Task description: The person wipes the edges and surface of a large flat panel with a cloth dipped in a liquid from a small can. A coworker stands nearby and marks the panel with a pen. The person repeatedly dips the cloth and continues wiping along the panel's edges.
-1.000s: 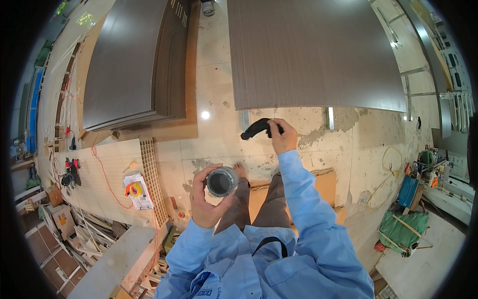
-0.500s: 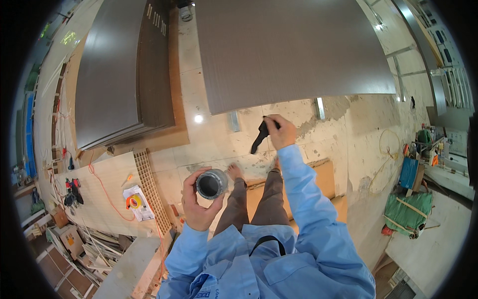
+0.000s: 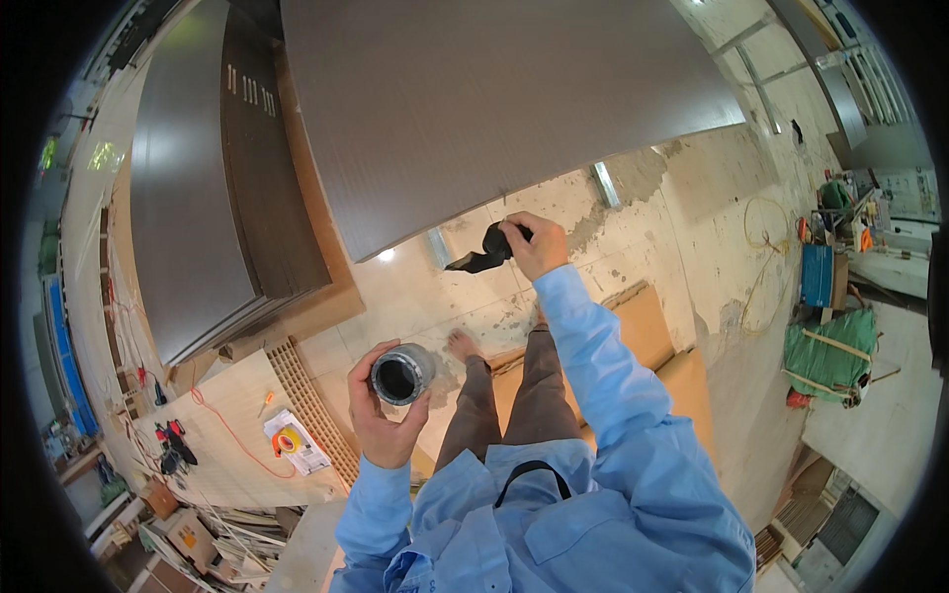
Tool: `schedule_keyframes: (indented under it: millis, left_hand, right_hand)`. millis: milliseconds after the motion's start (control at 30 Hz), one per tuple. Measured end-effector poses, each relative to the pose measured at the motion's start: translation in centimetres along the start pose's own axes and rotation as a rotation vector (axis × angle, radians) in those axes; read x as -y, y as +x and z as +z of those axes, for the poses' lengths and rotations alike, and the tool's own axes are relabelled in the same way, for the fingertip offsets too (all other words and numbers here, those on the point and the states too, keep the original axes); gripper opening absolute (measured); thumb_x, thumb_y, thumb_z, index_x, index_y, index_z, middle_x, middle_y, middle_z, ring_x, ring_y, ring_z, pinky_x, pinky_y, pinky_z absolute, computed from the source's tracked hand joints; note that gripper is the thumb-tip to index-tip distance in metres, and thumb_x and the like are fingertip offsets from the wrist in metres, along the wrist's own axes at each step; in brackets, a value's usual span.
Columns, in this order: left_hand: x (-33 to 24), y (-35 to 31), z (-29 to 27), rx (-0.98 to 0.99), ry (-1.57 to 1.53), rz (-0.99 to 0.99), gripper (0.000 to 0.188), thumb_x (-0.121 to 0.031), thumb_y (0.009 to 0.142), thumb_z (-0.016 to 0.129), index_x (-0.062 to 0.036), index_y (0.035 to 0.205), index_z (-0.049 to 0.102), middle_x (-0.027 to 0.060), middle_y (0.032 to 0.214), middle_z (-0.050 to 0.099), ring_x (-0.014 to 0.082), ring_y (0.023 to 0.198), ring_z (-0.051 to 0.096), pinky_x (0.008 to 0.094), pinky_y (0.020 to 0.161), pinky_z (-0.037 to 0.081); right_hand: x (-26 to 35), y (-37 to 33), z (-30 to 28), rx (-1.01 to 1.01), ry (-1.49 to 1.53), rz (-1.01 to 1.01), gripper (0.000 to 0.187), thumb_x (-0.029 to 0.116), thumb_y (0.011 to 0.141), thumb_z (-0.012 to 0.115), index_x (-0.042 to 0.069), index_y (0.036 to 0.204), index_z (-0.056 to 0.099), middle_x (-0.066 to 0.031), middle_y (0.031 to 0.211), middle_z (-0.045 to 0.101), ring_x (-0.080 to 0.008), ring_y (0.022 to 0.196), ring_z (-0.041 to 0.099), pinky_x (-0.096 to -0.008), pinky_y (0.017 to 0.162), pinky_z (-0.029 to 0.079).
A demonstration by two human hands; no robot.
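A grey jar [image 3: 423, 370] is gripped by the fingers of the left hand [image 3: 386, 431]. A black cloth [image 3: 478, 262] is pinched between the fingers of the right hand [image 3: 538, 249].

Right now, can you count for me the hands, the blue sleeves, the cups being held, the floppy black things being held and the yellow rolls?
Left hand and right hand: 2 hands
Left sleeve and right sleeve: 2 blue sleeves
Grey cup: 1
Black floppy thing: 1
Yellow roll: 1
Total: 7
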State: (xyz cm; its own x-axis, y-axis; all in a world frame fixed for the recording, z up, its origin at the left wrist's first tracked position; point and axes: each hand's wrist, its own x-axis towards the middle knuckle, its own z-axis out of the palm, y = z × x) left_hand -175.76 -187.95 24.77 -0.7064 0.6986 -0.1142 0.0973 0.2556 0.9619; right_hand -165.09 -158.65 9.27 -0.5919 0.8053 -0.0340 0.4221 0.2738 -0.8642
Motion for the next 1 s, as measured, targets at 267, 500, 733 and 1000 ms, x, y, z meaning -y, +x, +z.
schedule_keyframes:
  millis: [267,500,733,1000]
  left_hand:
    - [-1.1,0.5,2.3,0.031,-0.013,0.000,0.072,0.004,0.074,0.078,-0.0007,0.139,0.047,0.0166,0.140,0.057,0.0249,0.126,0.059,0.0374,0.110,0.047]
    - [-2.1,1.5,4.4,0.058,0.021,0.008,0.072,0.005,0.074,0.077,-0.0012,0.140,0.047,0.0164,0.140,0.056,0.0248,0.127,0.057,0.0377,0.111,0.046]
    - [-2.9,2.5,7.4,0.099,0.004,0.015,0.073,0.004,0.074,0.075,-0.0015,0.140,0.046,0.0166,0.140,0.056,0.0255,0.128,0.057,0.0382,0.112,0.045]
    - [-4.2,3.1,10.0,0.120,0.068,0.025,0.073,0.006,0.074,0.075,-0.0018,0.141,0.046,0.0170,0.141,0.056,0.0259,0.130,0.056,0.0385,0.113,0.045]
  right_hand:
    - [-2.4,0.8,-4.4,-0.177,-0.010,0.045,0.015,0.016,0.091,0.072,0.005,0.099,0.078,-0.0142,0.089,0.078,-0.0233,0.081,0.076,-0.0323,0.076,0.058]
    - [-5.5,3.3,-9.4,-0.331,-0.048,0.095,0.015,0.016,0.088,0.071,0.005,0.095,0.078,-0.0168,0.086,0.076,-0.0337,0.079,0.074,-0.0389,0.076,0.058]
    - [-6.6,3.7,-12.1,-0.152,-0.053,0.026,0.015,0.014,0.090,0.070,0.004,0.098,0.078,-0.0151,0.087,0.077,-0.0265,0.079,0.075,-0.0378,0.075,0.057]
    - [-13.9,8.1,-22.9,-0.671,-0.226,0.211,0.022,0.025,0.089,0.072,0.006,0.098,0.079,-0.0198,0.090,0.076,-0.0365,0.086,0.074,-0.0418,0.080,0.057]
